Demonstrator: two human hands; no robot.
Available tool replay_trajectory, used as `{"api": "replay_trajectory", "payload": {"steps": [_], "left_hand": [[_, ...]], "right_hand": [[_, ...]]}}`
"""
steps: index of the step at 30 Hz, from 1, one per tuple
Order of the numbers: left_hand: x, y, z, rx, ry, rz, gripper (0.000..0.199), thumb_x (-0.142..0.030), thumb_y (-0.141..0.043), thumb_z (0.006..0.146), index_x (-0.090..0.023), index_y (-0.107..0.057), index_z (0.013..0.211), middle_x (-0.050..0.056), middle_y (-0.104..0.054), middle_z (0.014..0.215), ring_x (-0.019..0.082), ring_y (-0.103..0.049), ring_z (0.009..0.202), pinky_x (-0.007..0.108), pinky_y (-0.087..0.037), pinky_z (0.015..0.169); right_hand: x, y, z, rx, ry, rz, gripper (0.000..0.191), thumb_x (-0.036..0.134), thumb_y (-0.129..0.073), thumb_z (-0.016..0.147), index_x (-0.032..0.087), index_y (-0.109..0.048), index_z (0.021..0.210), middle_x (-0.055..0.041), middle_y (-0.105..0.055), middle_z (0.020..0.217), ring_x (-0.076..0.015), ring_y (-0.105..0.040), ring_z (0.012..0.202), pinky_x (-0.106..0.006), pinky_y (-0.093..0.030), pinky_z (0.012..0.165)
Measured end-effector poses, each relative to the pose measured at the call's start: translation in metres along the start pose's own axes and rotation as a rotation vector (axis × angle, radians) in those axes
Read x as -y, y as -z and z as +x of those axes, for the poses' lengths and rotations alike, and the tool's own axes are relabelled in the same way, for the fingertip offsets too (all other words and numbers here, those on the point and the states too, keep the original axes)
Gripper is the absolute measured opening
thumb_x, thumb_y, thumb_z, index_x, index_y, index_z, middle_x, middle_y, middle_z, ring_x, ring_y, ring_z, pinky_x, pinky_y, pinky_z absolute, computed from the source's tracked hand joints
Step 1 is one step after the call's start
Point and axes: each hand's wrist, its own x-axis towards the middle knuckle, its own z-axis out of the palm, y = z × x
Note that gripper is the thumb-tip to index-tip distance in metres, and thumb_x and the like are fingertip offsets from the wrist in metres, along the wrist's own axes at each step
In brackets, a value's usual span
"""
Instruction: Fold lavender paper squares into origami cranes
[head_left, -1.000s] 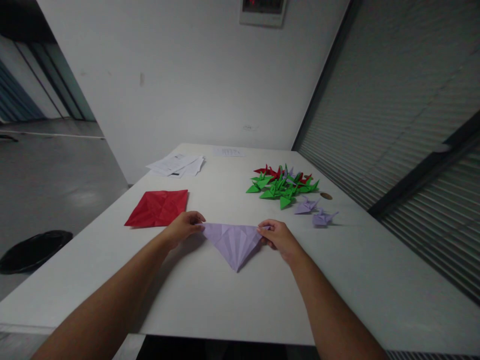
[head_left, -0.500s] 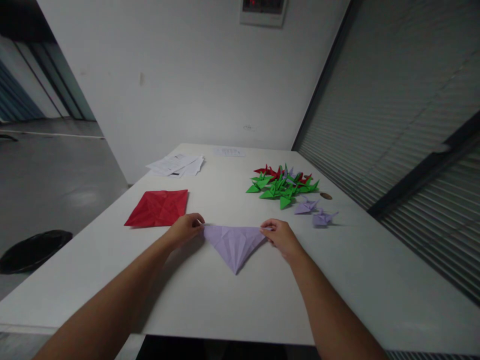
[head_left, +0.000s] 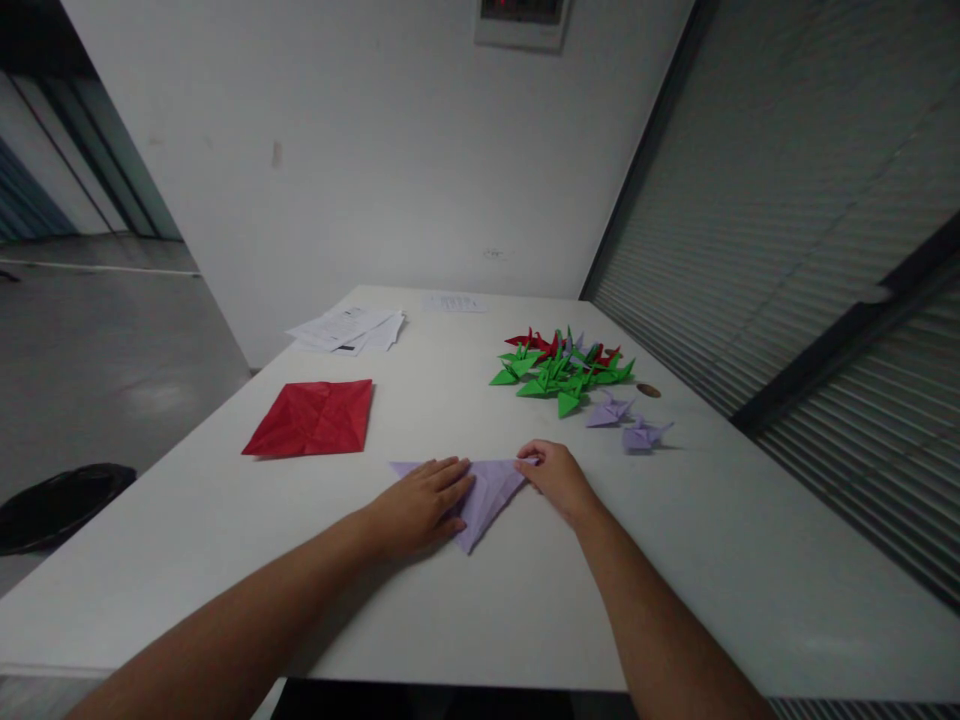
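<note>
A lilac sheet of origami paper (head_left: pixel 489 492), folded into a creased triangle, lies on the white table with its point toward me. My left hand (head_left: pixel 429 500) rests flat over its left half, fingers stretched out, hiding part of the creases. At the triangle's right corner, my right hand (head_left: pixel 551 470) pinches the paper between thumb and fingers. Left of my hands lies a creased red paper square (head_left: pixel 315 418). Two lilac paper cranes, a nearer one (head_left: pixel 643 436) and a farther one (head_left: pixel 610 409), sit to the right.
A pile of green and red paper cranes (head_left: pixel 559 372) covers the table's right back, with a small brown round object (head_left: pixel 649 390) beside it. Printed sheets (head_left: pixel 349 328) lie at the back left. Window blinds (head_left: pixel 787 250) border the right side; a black bin (head_left: pixel 67 508) stands left.
My left hand has let go of the triangle's left corner and moved right, laying itself flat on the paper. My right hand keeps its pinch on the right corner.
</note>
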Motion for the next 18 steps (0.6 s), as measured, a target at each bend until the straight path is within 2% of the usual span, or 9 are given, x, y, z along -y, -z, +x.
{"api": "replay_trajectory", "payload": {"steps": [3, 5, 9, 11, 14, 16, 18], "left_hand": [[0.004, -0.007, -0.001, 0.08, 0.017, 0.019, 0.065, -0.046, -0.051, 0.099, -0.017, -0.036, 0.156, 0.018, -0.034, 0.162, 0.035, -0.035, 0.148, 0.056, -0.035, 0.118], [0.005, -0.008, 0.0, 0.098, 0.023, 0.034, 0.064, -0.047, -0.048, 0.101, -0.016, -0.037, 0.155, 0.019, -0.034, 0.162, 0.035, -0.034, 0.149, 0.055, -0.034, 0.118], [0.004, -0.008, 0.0, 0.073, 0.022, 0.056, 0.062, -0.048, -0.046, 0.101, -0.019, -0.037, 0.155, 0.017, -0.035, 0.162, 0.035, -0.035, 0.149, 0.057, -0.032, 0.118], [0.003, -0.008, 0.0, 0.065, 0.031, 0.067, 0.062, -0.048, -0.046, 0.101, -0.019, -0.038, 0.155, 0.017, -0.036, 0.162, 0.036, -0.035, 0.149, 0.059, -0.031, 0.117], [0.003, -0.01, 0.0, 0.07, 0.05, 0.085, 0.062, -0.049, -0.044, 0.101, -0.017, -0.038, 0.155, 0.018, -0.036, 0.162, 0.037, -0.034, 0.149, 0.06, -0.031, 0.117], [0.003, -0.012, 0.0, 0.064, 0.062, 0.092, 0.063, -0.05, -0.042, 0.102, -0.016, -0.037, 0.155, 0.019, -0.035, 0.162, 0.036, -0.033, 0.149, 0.059, -0.03, 0.117], [0.004, -0.013, 0.0, 0.062, 0.07, 0.09, 0.065, -0.05, -0.043, 0.102, -0.015, -0.034, 0.156, 0.02, -0.034, 0.162, 0.036, -0.032, 0.15, 0.058, -0.029, 0.118]], "right_hand": [[0.001, 0.002, 0.001, -0.011, 0.036, -0.146, 0.017, 0.032, -0.071, 0.075, 0.017, -0.073, 0.084, -0.0019, -0.068, 0.068, -0.0172, -0.059, 0.06, -0.028, -0.047, 0.058], [0.004, 0.002, 0.001, -0.072, 0.095, -0.265, 0.014, 0.029, -0.071, 0.076, 0.017, -0.073, 0.084, -0.0048, -0.07, 0.076, -0.0201, -0.063, 0.069, -0.031, -0.051, 0.068], [0.017, -0.001, -0.005, -0.242, 0.327, -0.493, 0.016, 0.021, -0.072, 0.078, 0.015, -0.075, 0.093, -0.0135, -0.071, 0.097, -0.0294, -0.063, 0.096, -0.045, -0.052, 0.092], [0.025, -0.005, -0.01, -0.178, 0.461, -0.488, 0.016, 0.019, -0.069, 0.083, 0.014, -0.074, 0.097, -0.0141, -0.072, 0.101, -0.0295, -0.063, 0.102, -0.045, -0.052, 0.096], [0.035, -0.016, -0.021, 0.051, 0.652, -0.449, 0.028, 0.019, -0.067, 0.088, 0.013, -0.072, 0.114, -0.0146, -0.073, 0.116, -0.0283, -0.063, 0.114, -0.047, -0.049, 0.107], [0.039, -0.025, -0.027, 0.155, 0.729, -0.465, 0.038, 0.021, -0.064, 0.091, 0.012, -0.067, 0.127, -0.0166, -0.068, 0.131, -0.0303, -0.057, 0.129, -0.052, -0.041, 0.115], [0.041, -0.031, -0.032, 0.261, 0.746, -0.464, 0.046, 0.024, -0.062, 0.093, 0.012, -0.061, 0.138, -0.0173, -0.059, 0.144, -0.0292, -0.051, 0.138, -0.05, -0.04, 0.117]]}}
